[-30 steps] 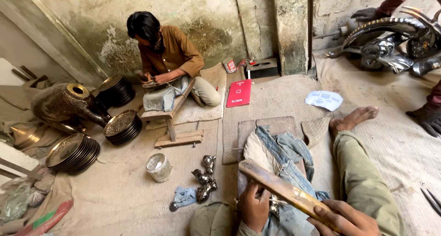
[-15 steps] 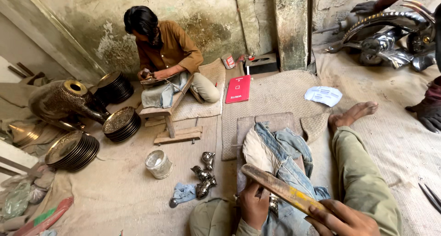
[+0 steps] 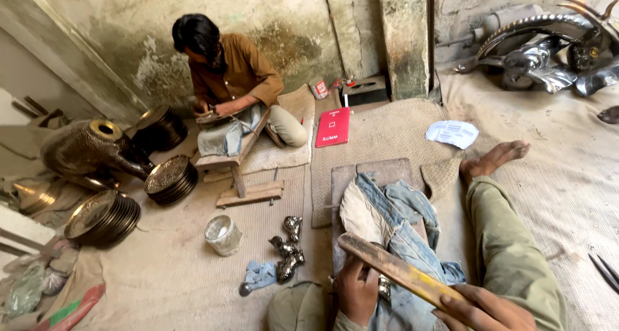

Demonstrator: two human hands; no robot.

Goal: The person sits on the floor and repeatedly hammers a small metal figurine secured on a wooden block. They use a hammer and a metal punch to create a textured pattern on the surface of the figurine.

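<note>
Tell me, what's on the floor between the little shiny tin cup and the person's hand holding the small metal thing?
In the head view, a cluster of small dark metal pieces and a blue rag lie between the tin cup and the left hand.

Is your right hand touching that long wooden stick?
Touching. The head view shows the right hand wrapped around the lower end of the wooden stick, fingers over it with no gap, while the left hand holds a small metal piece beneath.
</note>
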